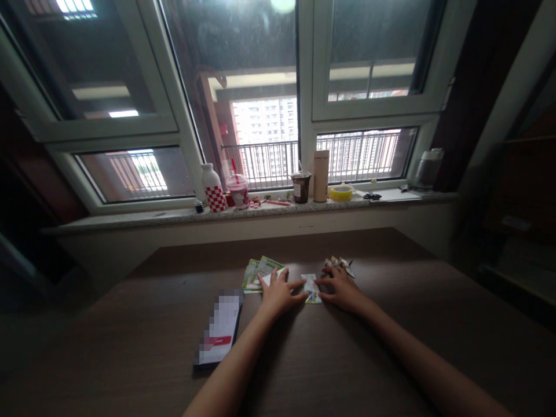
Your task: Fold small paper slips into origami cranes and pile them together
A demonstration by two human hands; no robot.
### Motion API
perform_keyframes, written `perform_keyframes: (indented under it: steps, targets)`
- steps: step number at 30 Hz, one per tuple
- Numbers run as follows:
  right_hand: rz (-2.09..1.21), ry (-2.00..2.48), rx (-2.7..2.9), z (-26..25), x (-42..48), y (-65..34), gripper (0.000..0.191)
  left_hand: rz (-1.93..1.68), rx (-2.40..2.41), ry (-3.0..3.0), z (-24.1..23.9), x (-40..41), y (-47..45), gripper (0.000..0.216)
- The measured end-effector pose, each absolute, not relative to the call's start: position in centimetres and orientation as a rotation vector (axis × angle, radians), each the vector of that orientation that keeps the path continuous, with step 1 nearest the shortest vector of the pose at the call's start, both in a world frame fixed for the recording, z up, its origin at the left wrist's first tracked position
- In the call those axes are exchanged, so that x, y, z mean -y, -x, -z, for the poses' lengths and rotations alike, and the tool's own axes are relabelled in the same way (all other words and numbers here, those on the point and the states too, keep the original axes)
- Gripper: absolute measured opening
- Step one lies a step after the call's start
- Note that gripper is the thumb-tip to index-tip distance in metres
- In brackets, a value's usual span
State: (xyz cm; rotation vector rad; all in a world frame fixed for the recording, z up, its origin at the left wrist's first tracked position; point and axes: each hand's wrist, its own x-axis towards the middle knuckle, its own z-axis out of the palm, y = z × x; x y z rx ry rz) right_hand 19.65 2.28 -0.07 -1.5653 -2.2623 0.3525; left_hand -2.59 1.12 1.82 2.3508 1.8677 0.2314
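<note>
A small folded paper piece [311, 288] with coloured print lies on the dark wooden table [391, 347] between my hands. My left hand [278, 292] lies flat with fingers spread, its thumb touching the paper's left edge. My right hand [341, 286] rests on the table with fingers extended, fingertips touching the paper's right edge. A stack of green printed paper sheets [256, 272] lies just left of and partly under my left hand. Several small folded paper figures [340, 263] sit just beyond my right hand.
A phone or flat box [219, 333] lies on the table at left. The window sill [152, 217] holds a checkered bottle [213, 188], a pink cup [238, 191], a dark cup [300, 186], a tall flask [321, 175], yellow tape [341, 192], scissors [372, 196] and a kettle [428, 168].
</note>
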Motion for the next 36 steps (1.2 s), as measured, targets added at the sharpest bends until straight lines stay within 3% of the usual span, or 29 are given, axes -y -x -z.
perform_keyframes:
  steps: [9,19,26,36]
  targets:
    - [-0.462,1.49,2.283,0.7,-1.6,-20.4,0.055,-0.207,-1.876,-2.348,-1.8,-1.1,2.5,0.054]
    - [-0.432,1.377,2.144,1.6,-1.4,-20.7,0.048,-0.235,-1.868,-2.331,-1.9,-1.0,2.5,0.053]
    - [-0.34,1.303,2.08,1.8,-1.4,-20.4,0.018,-0.222,-1.891,-2.33,-2.0,-0.9,2.4,0.054]
    - [-0.213,1.534,2.107,1.3,-1.8,-19.7,0.02,-0.198,-1.89,-2.328,-2.2,-0.8,2.3,0.054]
